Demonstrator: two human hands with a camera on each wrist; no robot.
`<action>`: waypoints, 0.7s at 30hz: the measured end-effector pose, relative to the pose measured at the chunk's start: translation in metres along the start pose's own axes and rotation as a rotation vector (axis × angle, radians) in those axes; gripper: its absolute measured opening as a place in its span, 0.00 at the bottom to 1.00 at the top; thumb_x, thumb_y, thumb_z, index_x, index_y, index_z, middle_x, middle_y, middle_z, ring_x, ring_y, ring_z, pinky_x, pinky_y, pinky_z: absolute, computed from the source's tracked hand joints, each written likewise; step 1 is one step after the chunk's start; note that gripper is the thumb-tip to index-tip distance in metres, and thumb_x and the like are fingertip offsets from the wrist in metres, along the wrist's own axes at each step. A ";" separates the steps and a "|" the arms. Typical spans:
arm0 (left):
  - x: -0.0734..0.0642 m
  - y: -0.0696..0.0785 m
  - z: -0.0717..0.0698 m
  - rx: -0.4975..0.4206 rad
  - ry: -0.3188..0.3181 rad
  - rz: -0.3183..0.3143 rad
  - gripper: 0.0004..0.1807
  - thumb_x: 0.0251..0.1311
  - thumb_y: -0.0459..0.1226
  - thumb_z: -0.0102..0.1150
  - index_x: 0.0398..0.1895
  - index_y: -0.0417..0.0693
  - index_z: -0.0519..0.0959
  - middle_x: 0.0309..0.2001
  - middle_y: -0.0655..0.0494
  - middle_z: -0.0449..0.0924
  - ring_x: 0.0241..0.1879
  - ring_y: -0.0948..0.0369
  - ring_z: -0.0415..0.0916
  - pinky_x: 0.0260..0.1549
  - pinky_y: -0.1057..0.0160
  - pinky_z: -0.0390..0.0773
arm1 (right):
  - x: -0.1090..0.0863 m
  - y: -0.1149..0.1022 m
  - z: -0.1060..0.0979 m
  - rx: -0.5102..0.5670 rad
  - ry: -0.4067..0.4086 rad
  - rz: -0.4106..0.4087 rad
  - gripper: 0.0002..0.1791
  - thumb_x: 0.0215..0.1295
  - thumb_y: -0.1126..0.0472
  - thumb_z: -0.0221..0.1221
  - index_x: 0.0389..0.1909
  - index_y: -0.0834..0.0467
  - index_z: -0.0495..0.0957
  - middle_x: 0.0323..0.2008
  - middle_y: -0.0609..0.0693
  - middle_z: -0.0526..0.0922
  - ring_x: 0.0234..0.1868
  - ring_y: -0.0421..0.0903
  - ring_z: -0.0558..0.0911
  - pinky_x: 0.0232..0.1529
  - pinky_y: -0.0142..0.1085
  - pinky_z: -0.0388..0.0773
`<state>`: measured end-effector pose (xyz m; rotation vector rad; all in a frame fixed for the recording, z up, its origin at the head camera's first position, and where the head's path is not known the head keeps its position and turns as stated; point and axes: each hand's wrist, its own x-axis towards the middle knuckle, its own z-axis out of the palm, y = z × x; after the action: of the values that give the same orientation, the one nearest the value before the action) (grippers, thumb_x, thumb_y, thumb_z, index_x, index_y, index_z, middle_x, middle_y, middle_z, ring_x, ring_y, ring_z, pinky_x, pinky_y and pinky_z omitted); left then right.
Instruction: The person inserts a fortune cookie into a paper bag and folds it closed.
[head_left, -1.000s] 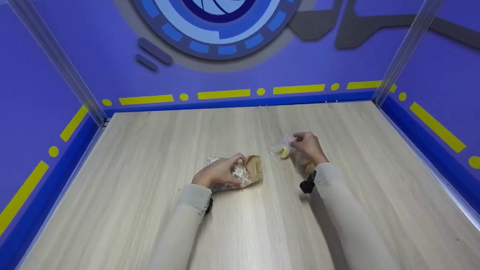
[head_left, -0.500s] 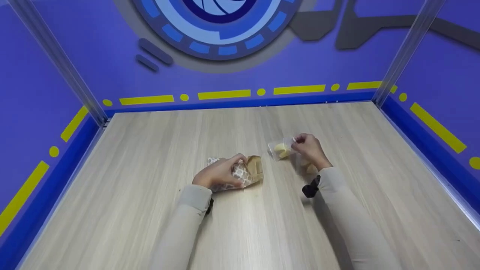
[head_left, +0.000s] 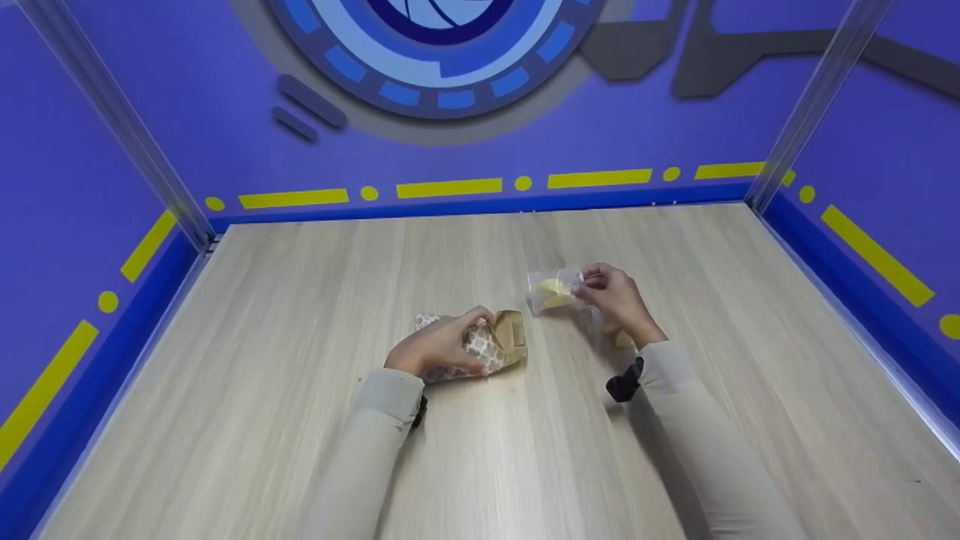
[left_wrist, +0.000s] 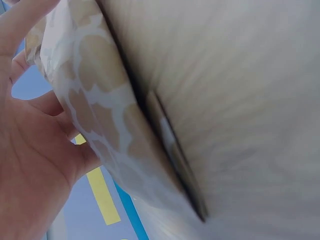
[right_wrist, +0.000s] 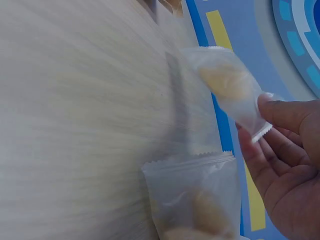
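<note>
My left hand (head_left: 435, 346) grips a paper bag (head_left: 484, 345) with a brown-and-white giraffe-like pattern, which lies on its side on the table. The bag's plain brown mouth faces right, towards the other hand. In the left wrist view the bag (left_wrist: 102, 100) fills the space beside the palm. Thumb and fingers of my right hand (head_left: 618, 300) pinch the sealed end of a clear packet, a wrapped fortune cookie (right_wrist: 225, 82), held above the table. Below that hand a second wrapped cookie (right_wrist: 200, 200) lies on the table, partly hidden by the wrist in the head view.
The wood-grain table (head_left: 300, 300) is bounded by purple-blue panels (head_left: 450, 165) at the back and both sides. Metal posts (head_left: 810, 97) stand at the back corners.
My right hand has picked the wrapped cookie up off the table and carried it slightly left, towards the bag's mouth. The left hand and the bag have stayed in place.
</note>
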<state>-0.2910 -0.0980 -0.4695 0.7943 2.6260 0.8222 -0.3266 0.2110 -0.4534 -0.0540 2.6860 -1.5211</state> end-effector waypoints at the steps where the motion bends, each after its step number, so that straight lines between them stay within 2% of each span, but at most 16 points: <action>1: 0.000 0.000 0.000 0.000 0.001 -0.001 0.37 0.45 0.46 0.74 0.60 0.65 0.66 0.42 0.53 0.80 0.36 0.59 0.75 0.39 0.58 0.74 | 0.000 0.000 0.001 0.009 -0.003 -0.006 0.19 0.67 0.63 0.57 0.56 0.67 0.70 0.53 0.64 0.78 0.51 0.53 0.80 0.53 0.45 0.78; 4: 0.000 0.000 0.000 0.003 0.002 -0.004 0.38 0.45 0.45 0.75 0.60 0.66 0.65 0.41 0.53 0.81 0.35 0.60 0.75 0.39 0.59 0.74 | -0.001 0.000 0.002 0.043 -0.002 -0.016 0.18 0.67 0.63 0.57 0.54 0.68 0.72 0.50 0.64 0.80 0.43 0.45 0.82 0.51 0.43 0.79; 8: 0.000 0.000 0.000 0.007 0.000 0.002 0.38 0.45 0.45 0.74 0.60 0.66 0.65 0.38 0.55 0.80 0.33 0.60 0.74 0.37 0.60 0.74 | -0.002 -0.001 0.004 0.115 0.011 -0.016 0.17 0.67 0.62 0.57 0.52 0.70 0.73 0.46 0.63 0.81 0.35 0.36 0.81 0.44 0.34 0.81; 11: 0.000 0.000 0.000 0.009 -0.004 0.001 0.38 0.45 0.46 0.74 0.60 0.66 0.65 0.37 0.56 0.79 0.32 0.61 0.73 0.37 0.60 0.74 | -0.004 -0.002 0.005 0.183 0.019 0.010 0.18 0.67 0.62 0.57 0.51 0.71 0.73 0.44 0.61 0.81 0.33 0.35 0.82 0.40 0.29 0.81; 21: 0.000 0.000 0.000 0.017 -0.002 -0.013 0.40 0.44 0.47 0.75 0.61 0.67 0.64 0.40 0.53 0.81 0.36 0.59 0.76 0.41 0.57 0.75 | -0.011 -0.006 0.008 0.296 -0.004 0.113 0.19 0.65 0.60 0.60 0.51 0.69 0.73 0.38 0.52 0.81 0.34 0.39 0.84 0.40 0.32 0.82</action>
<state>-0.2912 -0.0976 -0.4696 0.7805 2.6372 0.7963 -0.3146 0.2016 -0.4524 0.1049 2.3843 -1.8575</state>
